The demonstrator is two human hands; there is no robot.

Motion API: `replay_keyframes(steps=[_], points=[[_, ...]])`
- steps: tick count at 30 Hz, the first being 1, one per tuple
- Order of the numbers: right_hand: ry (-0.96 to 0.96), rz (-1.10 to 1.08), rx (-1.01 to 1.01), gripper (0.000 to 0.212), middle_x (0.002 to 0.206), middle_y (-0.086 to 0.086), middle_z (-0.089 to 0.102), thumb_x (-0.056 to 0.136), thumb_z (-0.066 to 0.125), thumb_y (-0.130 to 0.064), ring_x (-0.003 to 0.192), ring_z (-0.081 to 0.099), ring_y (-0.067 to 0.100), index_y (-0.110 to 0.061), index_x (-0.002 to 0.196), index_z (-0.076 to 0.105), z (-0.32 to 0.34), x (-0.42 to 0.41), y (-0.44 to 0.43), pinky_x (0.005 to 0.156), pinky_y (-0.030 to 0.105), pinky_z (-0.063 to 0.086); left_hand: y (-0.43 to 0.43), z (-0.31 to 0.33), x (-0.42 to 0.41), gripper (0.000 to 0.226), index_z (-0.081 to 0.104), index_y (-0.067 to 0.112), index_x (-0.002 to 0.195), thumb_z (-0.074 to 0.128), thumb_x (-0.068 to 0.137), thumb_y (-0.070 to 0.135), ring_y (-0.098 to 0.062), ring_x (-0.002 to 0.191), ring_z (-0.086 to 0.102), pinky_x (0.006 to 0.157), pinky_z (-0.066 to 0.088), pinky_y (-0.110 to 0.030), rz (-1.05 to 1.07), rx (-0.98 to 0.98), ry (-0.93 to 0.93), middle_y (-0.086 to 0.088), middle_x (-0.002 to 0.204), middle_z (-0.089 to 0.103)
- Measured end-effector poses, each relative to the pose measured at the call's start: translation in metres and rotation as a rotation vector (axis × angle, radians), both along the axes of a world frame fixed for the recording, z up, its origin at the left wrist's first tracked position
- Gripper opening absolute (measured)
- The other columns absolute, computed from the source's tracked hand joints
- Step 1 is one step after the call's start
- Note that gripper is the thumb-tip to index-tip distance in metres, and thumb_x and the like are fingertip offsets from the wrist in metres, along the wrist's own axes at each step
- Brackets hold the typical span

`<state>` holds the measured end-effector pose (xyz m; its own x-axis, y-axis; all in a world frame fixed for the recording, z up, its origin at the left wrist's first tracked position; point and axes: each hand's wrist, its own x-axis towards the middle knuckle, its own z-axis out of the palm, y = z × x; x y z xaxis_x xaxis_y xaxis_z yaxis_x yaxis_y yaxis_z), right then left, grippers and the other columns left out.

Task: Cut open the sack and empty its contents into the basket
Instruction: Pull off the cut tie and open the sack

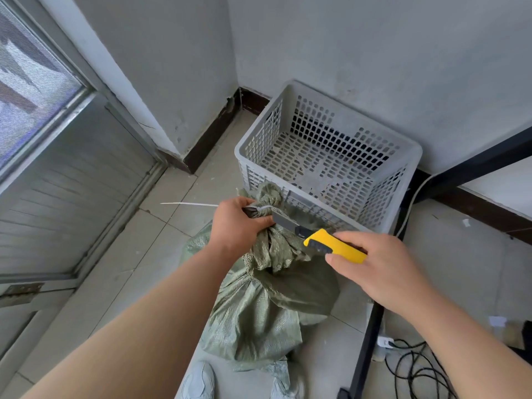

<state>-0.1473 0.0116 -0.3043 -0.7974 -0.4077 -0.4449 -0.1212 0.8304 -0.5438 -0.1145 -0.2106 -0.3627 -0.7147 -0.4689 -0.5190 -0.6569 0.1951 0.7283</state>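
Note:
A green woven sack [259, 309] stands on the floor in front of me, its neck bunched and bound by a white zip tie [266, 209]. My left hand [236, 223] grips the neck just below the tie. My right hand [377, 266] holds a yellow utility knife [331, 243], whose extended blade touches the neck beside the tie. Just beyond the sack sits a white perforated plastic basket [414, 156], with only scraps on its bottom.
The basket stands in a corner of grey walls with a dark baseboard [213, 133]. A metal-framed door [72, 168] is at the left. A black table leg [368, 349] and tangled black cables [417, 367] lie at the right. My shoes [198, 381] are below the sack.

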Motion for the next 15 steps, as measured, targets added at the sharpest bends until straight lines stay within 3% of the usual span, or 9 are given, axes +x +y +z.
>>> replay_keyframes(steps=[5, 11, 15], points=[[0.077, 0.040, 0.070, 0.028, 0.066, 0.001, 0.063, 0.083, 0.060, -0.048, 0.059, 0.055, 0.016, -0.024, 0.095, 0.065, 0.0031, -0.0002, -0.0053, 0.057, 0.030, 0.046, 0.0047, -0.0002, 0.0013, 0.023, 0.064, 0.015, 0.089, 0.081, 0.074, 0.013, -0.004, 0.042, 0.058, 0.049, 0.055, -0.022, -0.009, 0.005, 0.022, 0.003, 0.063, 0.065], [0.131, 0.020, 0.088, 0.021, 0.062, -0.001, 0.060, 0.084, 0.057, -0.049, 0.058, 0.055, 0.014, -0.030, 0.088, 0.064, 0.0012, 0.0036, -0.0029, 0.054, 0.026, 0.041, 0.0071, 0.0014, 0.0024, 0.027, 0.065, 0.017, 0.089, 0.084, 0.070, 0.016, -0.002, 0.053, 0.058, 0.044, 0.046, -0.010, -0.018, -0.006, 0.061, 0.007, 0.068, 0.064], [0.163, 0.001, 0.070, 0.023, 0.062, -0.002, 0.058, 0.084, 0.057, -0.050, 0.061, 0.055, 0.015, -0.028, 0.086, 0.064, -0.0012, 0.0079, -0.0014, 0.057, 0.027, 0.043, 0.0089, 0.0021, -0.0002, 0.027, 0.064, 0.018, 0.088, 0.084, 0.070, 0.017, -0.011, 0.061, 0.063, 0.056, 0.054, -0.021, 0.004, 0.009, 0.076, 0.005, 0.071, 0.065]])
